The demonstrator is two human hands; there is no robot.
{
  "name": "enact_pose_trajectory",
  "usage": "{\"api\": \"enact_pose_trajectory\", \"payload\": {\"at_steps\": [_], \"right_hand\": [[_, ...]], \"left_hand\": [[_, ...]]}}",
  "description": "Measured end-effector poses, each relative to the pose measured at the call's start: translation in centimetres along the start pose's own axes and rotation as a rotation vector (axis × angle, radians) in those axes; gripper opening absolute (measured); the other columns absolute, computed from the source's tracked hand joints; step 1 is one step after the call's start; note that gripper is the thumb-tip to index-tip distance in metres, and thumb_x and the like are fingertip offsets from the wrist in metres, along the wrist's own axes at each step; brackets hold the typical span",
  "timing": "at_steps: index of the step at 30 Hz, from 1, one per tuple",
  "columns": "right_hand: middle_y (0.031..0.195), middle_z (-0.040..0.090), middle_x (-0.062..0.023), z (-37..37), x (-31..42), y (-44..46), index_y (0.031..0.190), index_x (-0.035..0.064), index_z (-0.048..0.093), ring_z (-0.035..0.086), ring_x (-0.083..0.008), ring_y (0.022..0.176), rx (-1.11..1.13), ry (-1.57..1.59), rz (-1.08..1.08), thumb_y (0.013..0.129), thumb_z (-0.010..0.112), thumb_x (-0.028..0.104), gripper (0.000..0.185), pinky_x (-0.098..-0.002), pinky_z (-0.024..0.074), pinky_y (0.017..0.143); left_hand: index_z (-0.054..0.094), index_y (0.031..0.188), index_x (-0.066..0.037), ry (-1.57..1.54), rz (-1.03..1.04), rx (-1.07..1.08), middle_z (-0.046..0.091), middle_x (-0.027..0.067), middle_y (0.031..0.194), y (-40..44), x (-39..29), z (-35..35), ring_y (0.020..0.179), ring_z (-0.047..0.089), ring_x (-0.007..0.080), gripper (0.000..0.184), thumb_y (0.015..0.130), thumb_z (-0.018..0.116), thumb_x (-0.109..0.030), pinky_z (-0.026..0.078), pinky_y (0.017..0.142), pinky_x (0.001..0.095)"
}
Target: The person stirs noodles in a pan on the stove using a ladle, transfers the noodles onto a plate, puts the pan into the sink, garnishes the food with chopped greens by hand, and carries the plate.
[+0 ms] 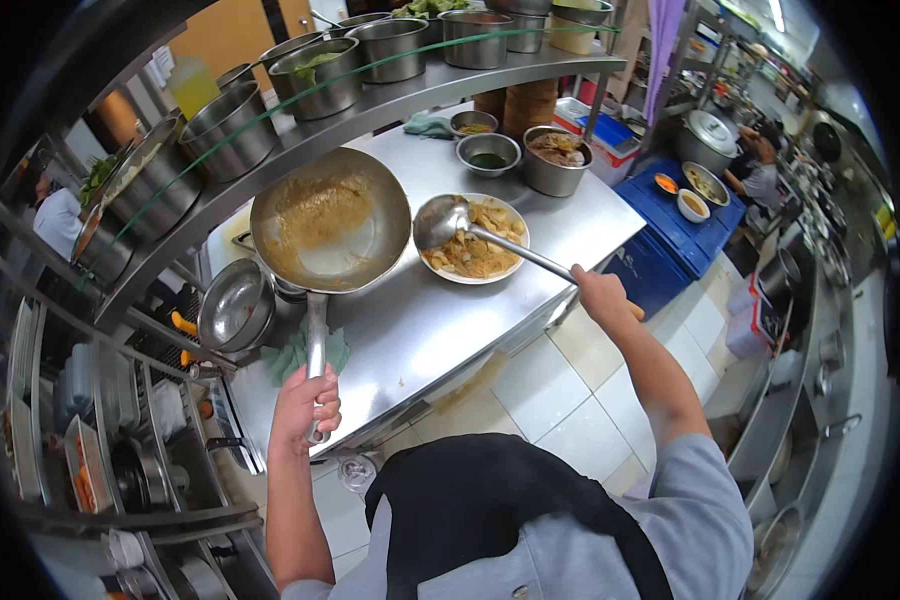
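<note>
My left hand (307, 408) is wrapped round the long metal handle of a wok (305, 225). The wok is tipped so its inside shows, with brown sauce smeared over it. In my right hand (604, 298) is the handle of a long ladle (443, 222), closed in my fingers. The ladle's bowl is over the left part of a white plate (433, 268); whether it touches the food is unclear. Cooked food (490, 240), orange-brown with pale pieces, fills the plate. Left of the wok handle, a metal bowl (236, 305) leans tilted, and a green cloth (335, 352) lies beneath.
A steel shelf (390, 97) with several metal pots runs above the table's (410, 330) far side. Behind the plate stand a bowl of dark green liquid (488, 155) and a pot (558, 170). A blue container (660, 215) is at right. Another person (758, 175) is further back.
</note>
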State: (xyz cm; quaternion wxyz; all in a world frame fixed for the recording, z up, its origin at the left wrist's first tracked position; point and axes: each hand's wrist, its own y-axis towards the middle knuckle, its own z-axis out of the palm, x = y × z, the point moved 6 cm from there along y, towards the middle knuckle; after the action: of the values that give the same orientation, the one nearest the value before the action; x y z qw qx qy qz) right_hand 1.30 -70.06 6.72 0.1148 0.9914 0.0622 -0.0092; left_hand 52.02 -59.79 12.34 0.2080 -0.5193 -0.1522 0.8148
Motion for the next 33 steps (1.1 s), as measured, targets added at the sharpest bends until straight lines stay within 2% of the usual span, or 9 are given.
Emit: {"api": "enact_pose_trajectory", "payload": {"at_steps": [7, 13, 15, 19, 23, 25, 27, 30, 33], "right_hand": [[0.079, 0.068, -0.0109, 4.0, -7.9, 1.3, 0.097, 0.0125, 0.054, 0.068, -0.0341, 0.071, 0.012, 0.059, -0.088, 0.089, 0.048, 0.007, 0.012, -0.0463, 0.0511, 0.059], [0.075, 0.067, -0.0161, 2.0, -9.8, 3.2, 0.098, 0.0097, 0.053, 0.068, -0.0373, 0.07, 0.047, 0.102, -0.093, 0.088, 0.049, 0.005, 0.012, -0.0484, 0.0519, 0.061], [0.078, 0.066, -0.0194, 0.8, -9.2, 2.6, 0.097, 0.0073, 0.053, 0.066, -0.0411, 0.078, 0.154, 0.219, -0.034, 0.09, 0.049, 0.007, 0.008, -0.0517, 0.0509, 0.068], [0.081, 0.064, -0.0256, 1.8, -8.7, -0.2, 0.089, 0.0018, 0.056, 0.064, -0.0442, 0.077, 0.174, 0.643, -0.001, 0.079, 0.056, 0.006, 0.01, -0.049, 0.0506, 0.069], [0.068, 0.056, -0.0166, -3.1, -9.4, -7.8, 0.084, -0.0011, 0.055, 0.06, -0.0286, 0.067, 0.299, 0.957, 0.281, 0.074, 0.054, 0.005, 0.012, -0.0415, 0.0487, 0.063], [0.064, 0.05, -0.0102, -3.5, -11.7, -13.1, 0.081, 0.0002, 0.053, 0.053, -0.0192, 0.062, 0.203, 1.024, 0.351, 0.073, 0.056, 0.004, 0.009, -0.0366, 0.0461, 0.058], [0.063, 0.048, -0.006, -3.6, -13.7, -18.7, 0.079, 0.0028, 0.052, 0.048, -0.0153, 0.06, 0.218, 1.052, 0.483, 0.072, 0.057, 0.004, 0.009, -0.033, 0.0432, 0.055], [0.063, 0.048, -0.0038, -4.9, -15.0, -25.4, 0.08, 0.0042, 0.053, 0.049, -0.0142, 0.059, 0.221, 0.946, 0.556, 0.073, 0.057, 0.004, 0.009, -0.0324, 0.0426, 0.053], [0.063, 0.05, -0.0027, -6.3, -16.7, -32.9, 0.082, 0.0049, 0.055, 0.05, -0.0134, 0.058, 0.206, 1.209, 1.034, 0.073, 0.058, 0.005, 0.009, -0.0324, 0.0436, 0.054]], "left_hand": [[0.049, 0.097, -0.009, -0.037, 0.029, -0.168, 0.04, -0.0027, 0.064, -2.8, 2.5, 4.5, 0.043, 0.034, 0.0048, 0.008, 0.093, 0.056, -0.006, 0.028, 0.034, 0.023], [0.049, 0.098, -0.009, -0.065, 0.092, -0.275, 0.04, -0.003, 0.064, -3.9, 4.8, 8.3, 0.043, 0.034, 0.005, 0.009, 0.093, 0.056, -0.006, 0.029, 0.034, 0.0229], [0.049, 0.097, -0.009, -0.102, 0.107, -0.291, 0.04, -0.0029, 0.064, -3.8, 5.5, 9.2, 0.042, 0.034, 0.0052, 0.008, 0.093, 0.055, -0.006, 0.029, 0.034, 0.0232], [0.049, 0.096, -0.009, -0.109, 0.12, -0.257, 0.04, -0.0025, 0.064, -3.4, 6.5, 11.0, 0.042, 0.034, 0.0057, 0.008, 0.093, 0.056, -0.006, 0.028, 0.034, 0.0235], [0.047, 0.095, -0.01, -0.035, 0.066, -0.253, 0.038, -0.0021, 0.063, -3.4, 7.2, 14.2, 0.041, 0.033, 0.0062, 0.011, 0.092, 0.057, -0.006, 0.029, 0.034, 0.0243], [0.047, 0.096, -0.011, 0.05, -0.045, -0.15, 0.037, -0.0023, 0.062, -3.4, 8.2, 16.7, 0.041, 0.032, 0.0056, 0.014, 0.092, 0.059, -0.005, 0.028, 0.034, 0.0244], [0.045, 0.096, -0.011, 0.103, -0.092, -0.102, 0.036, -0.0034, 0.061, -2.9, 8.9, 19.1, 0.041, 0.03, 0.005, 0.017, 0.093, 0.061, -0.007, 0.028, 0.034, 0.0243], [0.045, 0.096, -0.012, 0.162, -0.37, 0.181, 0.034, -0.0055, 0.061, -0.5, 11.5, 25.2, 0.043, 0.031, 0.0045, 0.018, 0.095, 0.062, -0.008, 0.029, 0.036, 0.0237], [0.046, 0.097, -0.013, 0.206, -0.565, 0.414, 0.033, -0.0064, 0.061, 4.4, 16.3, 31.3, 0.044, 0.033, 0.0044, 0.016, 0.096, 0.061, -0.008, 0.03, 0.037, 0.0231]]}}
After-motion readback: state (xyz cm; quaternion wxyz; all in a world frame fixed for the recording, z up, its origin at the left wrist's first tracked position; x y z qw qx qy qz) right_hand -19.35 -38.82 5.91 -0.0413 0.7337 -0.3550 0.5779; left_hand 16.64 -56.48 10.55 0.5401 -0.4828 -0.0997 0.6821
